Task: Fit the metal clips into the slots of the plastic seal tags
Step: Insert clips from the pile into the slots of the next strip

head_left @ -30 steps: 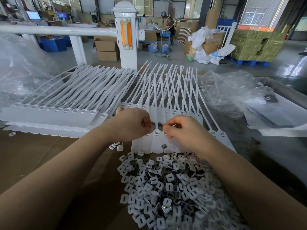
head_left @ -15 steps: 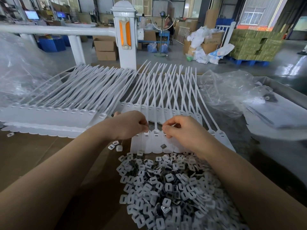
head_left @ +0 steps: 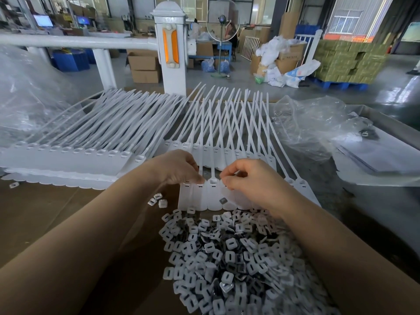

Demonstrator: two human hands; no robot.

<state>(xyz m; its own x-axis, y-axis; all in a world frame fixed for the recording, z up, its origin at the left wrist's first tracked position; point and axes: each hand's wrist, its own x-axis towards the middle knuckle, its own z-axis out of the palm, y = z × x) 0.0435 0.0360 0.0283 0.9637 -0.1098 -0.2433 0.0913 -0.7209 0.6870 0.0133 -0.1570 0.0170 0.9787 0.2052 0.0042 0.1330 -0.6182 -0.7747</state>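
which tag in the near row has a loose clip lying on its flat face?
The tag under the right hand's fingertips: a dark clip lies on its face; the neighbours' are bare.

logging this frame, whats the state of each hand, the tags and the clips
left hand: fingers curled, pressing on a tag head
right hand: fingers pinched at a tag head, what they hold is hidden
seal tags: lying flat in rows
clip pile: loose heap
single clip: lying on a tag

A factory or warehouse floor: stacked cardboard boxes (head_left: 144, 67), a loaded blue pallet (head_left: 341, 84), polished concrete floor (head_left: 386, 94), computer monitors (head_left: 43, 20), and bulk piles of seal tags (head_left: 91, 137) on the bench (head_left: 34, 212).
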